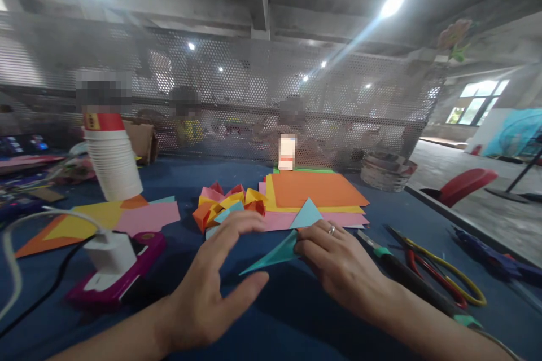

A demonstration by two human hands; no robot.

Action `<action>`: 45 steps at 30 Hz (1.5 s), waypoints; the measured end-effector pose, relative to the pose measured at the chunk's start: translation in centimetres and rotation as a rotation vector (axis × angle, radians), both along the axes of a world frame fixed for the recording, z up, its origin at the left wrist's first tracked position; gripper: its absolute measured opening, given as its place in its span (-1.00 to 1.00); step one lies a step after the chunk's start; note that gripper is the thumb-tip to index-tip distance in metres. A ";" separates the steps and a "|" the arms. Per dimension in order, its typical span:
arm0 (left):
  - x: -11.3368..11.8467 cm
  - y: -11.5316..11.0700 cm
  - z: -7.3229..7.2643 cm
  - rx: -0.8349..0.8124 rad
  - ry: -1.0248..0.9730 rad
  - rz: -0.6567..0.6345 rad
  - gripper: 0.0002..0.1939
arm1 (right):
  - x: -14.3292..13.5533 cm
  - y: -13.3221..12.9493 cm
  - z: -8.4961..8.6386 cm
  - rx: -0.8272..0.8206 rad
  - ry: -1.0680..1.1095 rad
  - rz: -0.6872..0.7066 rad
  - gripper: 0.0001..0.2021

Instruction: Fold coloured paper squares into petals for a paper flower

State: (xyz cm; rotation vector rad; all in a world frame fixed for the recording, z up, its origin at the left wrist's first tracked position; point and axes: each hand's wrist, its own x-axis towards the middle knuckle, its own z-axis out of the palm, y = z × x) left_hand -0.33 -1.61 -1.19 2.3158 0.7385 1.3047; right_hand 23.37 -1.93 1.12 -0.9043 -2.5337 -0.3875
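Note:
My right hand [334, 248], with a ring on one finger, grips a folded teal paper [275, 255] at its right end. The paper's pointed end reaches left, between my two hands. My left hand [215, 276] is open, its thumb and fingers spread around that point without visibly holding it. Behind my right hand, a light blue paper triangle [309, 213] rests on stacked coloured sheets, with an orange sheet [317, 189] on top. Several folded paper pieces [228, 201] in orange, yellow, pink and blue sit together behind my left hand.
On the left are a purple power strip [99, 287] with a white plug, loose coloured paper [84, 220] and stacked paper cups [112, 161]. At right lie scissors [444, 271], a black-and-green tool [415, 282] and a blue tool [486, 251]. A mesh partition [237, 90] stands behind.

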 end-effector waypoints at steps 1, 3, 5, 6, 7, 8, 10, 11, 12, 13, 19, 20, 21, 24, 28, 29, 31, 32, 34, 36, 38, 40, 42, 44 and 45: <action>0.1 -0.3 -0.2 0.135 0.062 -0.055 -0.53 | -0.1 0.0 -0.2 -0.020 -0.012 0.006 -0.71; 0.5 -0.9 -0.7 0.345 0.195 -0.223 -0.52 | -0.2 -0.1 -0.7 -0.053 -0.020 0.027 -0.72; 1.1 -1.2 -1.2 0.445 0.293 -0.311 -0.53 | -0.2 -0.2 -1.1 -0.071 -0.003 0.066 -0.72; 1.3 -1.2 -1.4 0.469 0.299 -0.298 -0.55 | -0.2 -0.3 -1.2 -0.086 -0.001 0.087 -0.72; 1.5 -1.2 -1.5 0.473 0.287 -0.257 -0.57 | 0.0 -0.3 -1.4 -0.098 -0.004 0.111 -0.72; 1.6 -1.2 -1.6 0.462 0.277 -0.206 -0.58 | 0.2 -0.3 -1.6 -0.107 -0.010 0.134 -0.72; 1.6 -1.0 -1.6 0.397 0.284 -0.104 -0.61 | 0.7 -0.3 -1.8 -0.108 -0.027 0.174 -0.71; 1.5 -0.9 -1.6 0.347 0.308 -0.072 -0.62 | 0.9 -0.3 -2.0 -0.102 -0.034 0.192 -0.70; 1.3 -0.8 -1.7 0.290 0.345 -0.052 -0.63 | 1.2 -0.2 -2.1 -0.095 -0.033 0.202 -0.70; 1.2 -0.7 -1.7 0.240 0.379 -0.043 -0.62 | 1.4 -0.2 -2.2 -0.097 -0.032 0.203 -0.70; 1.1 -0.4 -2.3 0.208 0.494 -0.020 -0.47 | 1.5 -1.0 -2.5 -0.136 -0.054 0.218 -0.72; 1.2 -0.5 -2.2 0.250 0.488 -0.020 -0.48 | 1.4 -1.2 -2.5 -0.129 -0.063 0.220 -0.72; 1.3 -0.6 -2.1 0.296 0.480 -0.024 -0.49 | 1.3 -1.4 -2.4 -0.118 -0.071 0.223 -0.71; 1.1 -0.6 -1.3 0.369 0.532 -0.082 -0.46 | 1.1 -1.8 -2.0 -0.092 -0.091 0.257 -0.65; 0.3 0.2 0.1 0.320 0.698 -0.220 -0.39 | 1.4 -1.5 -1.6 -0.153 -0.109 0.279 -0.63; 0.0 0.6 0.3 0.314 0.703 -0.231 -0.38 | 1.5 -1.3 -1.7 -0.167 -0.103 0.274 -0.63; -0.3 1.3 0.4 0.310 0.679 -0.216 -0.39 | 1.7 -0.9 -2.0 -0.180 -0.073 0.259 -0.66; -0.4 1.5 0.3 0.309 0.656 -0.208 -0.42 | 1.8 -0.8 -2.1 -0.181 -0.051 0.252 -0.67; -0.5 1.9 0.0 0.299 0.616 -0.199 -0.51 | 1.9 -0.6 -2.5 -0.188 -0.009 0.238 -0.69; -0.5 1.9 -0.3 0.291 0.586 -0.203 -0.56 | 1.9 -0.6 -2.6 -0.194 0.018 0.228 -0.67; -0.4 1.5 -0.5 0.299 0.578 -0.204 -0.56 | 1.7 -0.7 -2.6 -0.213 0.021 0.213 -0.70; -0.2 1.0 -0.5 0.318 0.573 -0.189 -0.55 | 1.3 -0.9 -2.5 -0.233 0.019 0.188 -0.82; 0.0 0.5 -0.5 0.322 0.567 -0.182 -0.55 | 1.0 -1.1 -2.4 -0.235 0.017 0.169 -0.91; 0.3 0.0 -0.8 0.309 0.551 -0.188 -0.56 | 0.8 -1.2 -2.4 -0.202 0.032 0.173 -0.91; 0.5 -0.2 -1.0 0.302 0.533 -0.195 -0.58 | 0.7 -1.3 -2.5 -0.183 0.036 0.184 -0.89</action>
